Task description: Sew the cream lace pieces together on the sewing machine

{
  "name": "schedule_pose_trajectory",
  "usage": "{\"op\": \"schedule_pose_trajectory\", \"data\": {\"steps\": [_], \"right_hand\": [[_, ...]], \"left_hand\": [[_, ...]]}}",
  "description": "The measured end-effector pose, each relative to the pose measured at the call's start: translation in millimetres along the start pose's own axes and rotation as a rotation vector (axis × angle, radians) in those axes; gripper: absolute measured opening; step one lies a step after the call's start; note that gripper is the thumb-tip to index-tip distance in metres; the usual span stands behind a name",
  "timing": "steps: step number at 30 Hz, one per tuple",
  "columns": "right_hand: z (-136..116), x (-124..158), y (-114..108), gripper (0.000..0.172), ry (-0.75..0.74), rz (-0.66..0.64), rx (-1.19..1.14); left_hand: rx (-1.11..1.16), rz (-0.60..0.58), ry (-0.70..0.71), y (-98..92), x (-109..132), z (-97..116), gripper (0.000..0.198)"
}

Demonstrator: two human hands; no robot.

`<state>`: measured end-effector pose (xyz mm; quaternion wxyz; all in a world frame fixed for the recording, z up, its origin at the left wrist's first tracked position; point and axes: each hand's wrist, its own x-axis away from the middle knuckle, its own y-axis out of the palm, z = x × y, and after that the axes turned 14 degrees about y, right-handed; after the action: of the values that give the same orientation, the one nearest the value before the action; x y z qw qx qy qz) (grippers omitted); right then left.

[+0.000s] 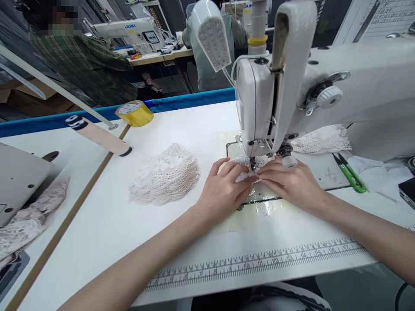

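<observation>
A small piece of white lace (pixel 241 176) lies under the needle and presser foot (pixel 252 163) of a white sewing machine (pixel 259 99). On its left side, my left hand (pixel 223 183) presses the lace with bent fingers, fingertips close to the foot. My right hand (pixel 288 181) pinches the lace edge from the right, its fingertips nearly meeting the left ones. Much of the lace is covered by my fingers. Left of my hands rests a stack of white and pale pink lace pieces (pixel 167 175). More white lace (pixel 324 139) lies behind my right hand, under the machine arm.
Green thread snips (pixel 350 172) lie right of my right hand, beside white cloth (pixel 379 175). A yellow tape roll (pixel 138 114) and a wrapped pale cylinder (pixel 99 136) are at the back left. A ruler strip (pixel 246 265) runs along the front edge. Two people sit beyond the table.
</observation>
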<state>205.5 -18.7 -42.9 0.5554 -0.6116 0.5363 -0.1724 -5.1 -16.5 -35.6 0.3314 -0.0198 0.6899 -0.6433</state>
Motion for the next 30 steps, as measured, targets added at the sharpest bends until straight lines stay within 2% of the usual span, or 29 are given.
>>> {"op": "schedule_pose_trajectory", "data": {"steps": [5, 8, 18, 25, 30], "right_hand": [[4, -4, 4, 0.024, -0.046, 0.248, 0.108], [5, -7, 7, 0.021, -0.077, 0.328, 0.159], [3, -11, 6, 0.022, -0.081, 0.407, 0.177], [3, -11, 8, 0.026, -0.063, 0.419, 0.182], [3, -11, 8, 0.029, -0.042, 0.400, 0.194]], "left_hand": [[0.151, -0.021, -0.180, -2.3, -6, -4, 0.022], [0.138, -0.003, -0.188, -1.0, -14, -9, 0.020], [-0.046, 0.056, -0.173, 19.6, -23, -12, 0.005], [-0.074, 0.099, -0.161, 23.3, -21, -12, 0.001], [-0.047, 0.123, -0.183, 21.9, -20, -9, 0.007]]}}
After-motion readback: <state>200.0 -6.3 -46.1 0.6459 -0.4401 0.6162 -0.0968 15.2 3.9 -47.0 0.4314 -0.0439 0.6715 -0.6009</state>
